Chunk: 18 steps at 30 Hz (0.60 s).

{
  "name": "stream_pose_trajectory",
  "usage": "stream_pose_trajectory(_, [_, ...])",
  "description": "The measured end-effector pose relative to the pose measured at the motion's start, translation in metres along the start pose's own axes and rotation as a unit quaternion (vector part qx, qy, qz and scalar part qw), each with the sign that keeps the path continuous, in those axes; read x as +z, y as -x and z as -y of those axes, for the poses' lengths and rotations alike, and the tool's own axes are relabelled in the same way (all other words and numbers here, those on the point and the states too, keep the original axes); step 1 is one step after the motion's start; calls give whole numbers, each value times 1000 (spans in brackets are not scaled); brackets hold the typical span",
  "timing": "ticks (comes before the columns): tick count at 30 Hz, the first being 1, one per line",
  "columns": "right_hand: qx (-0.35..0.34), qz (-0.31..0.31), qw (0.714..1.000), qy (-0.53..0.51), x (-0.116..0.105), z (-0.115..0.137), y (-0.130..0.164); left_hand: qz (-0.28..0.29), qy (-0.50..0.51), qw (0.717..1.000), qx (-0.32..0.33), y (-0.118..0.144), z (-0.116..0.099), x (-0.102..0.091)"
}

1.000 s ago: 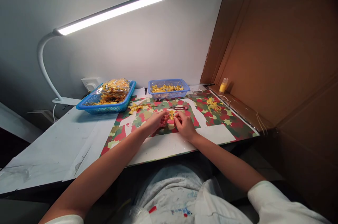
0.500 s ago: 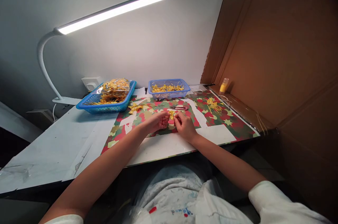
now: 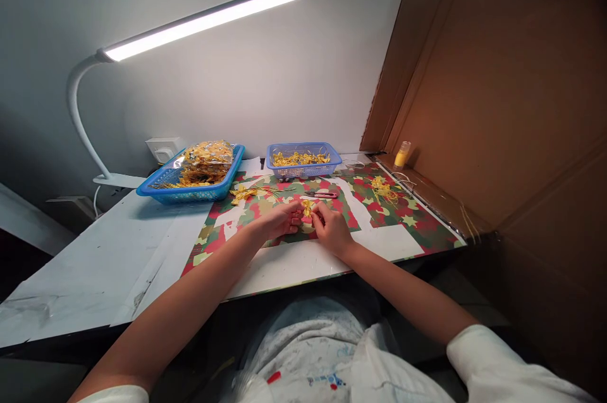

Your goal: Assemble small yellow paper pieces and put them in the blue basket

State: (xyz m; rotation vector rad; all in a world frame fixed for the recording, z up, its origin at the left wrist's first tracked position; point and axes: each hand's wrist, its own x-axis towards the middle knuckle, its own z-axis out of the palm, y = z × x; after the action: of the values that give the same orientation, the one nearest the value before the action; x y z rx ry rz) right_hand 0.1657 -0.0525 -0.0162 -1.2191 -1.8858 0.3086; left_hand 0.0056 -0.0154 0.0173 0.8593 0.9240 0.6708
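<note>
Between my two hands, just above the camouflage-patterned mat (image 3: 379,216), is a small yellow artificial flower (image 3: 307,207). My left hand (image 3: 284,219) pinches it from the left, fingers curled. From the other side my right hand (image 3: 331,226) has thumb and fingertips closed at the flower's right edge. Thread snips (image 3: 321,195) with a pink handle lie just behind my hands. To the left, several yellow flowers on thin stems (image 3: 244,195) rest on the mat. A loose bunch of yellow threads (image 3: 384,190) lies to the right.
A blue basket (image 3: 190,194) heaped with yellow flowers and a plastic bag stands back left. Behind my hands is a smaller blue basket (image 3: 303,169) of yellow pieces. A lamp (image 3: 203,20) arches above; cardboard (image 3: 474,105) walls the right side, near a small yellow bottle (image 3: 402,155).
My left fingers have closed in more around the flower, and the flower has turned slightly. My right hand has barely moved. Everything else stays in place.
</note>
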Motion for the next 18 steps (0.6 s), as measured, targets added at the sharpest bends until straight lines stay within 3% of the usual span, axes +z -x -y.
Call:
stream_pose_trajectory(6, [1, 0, 1000, -5, -1, 3, 1, 16, -12, 1000, 4, -3, 3, -4])
stream_pose_trajectory(18, [6, -9, 1000, -1, 1, 4, 2, -9, -1, 1000, 25, -4, 8, 1])
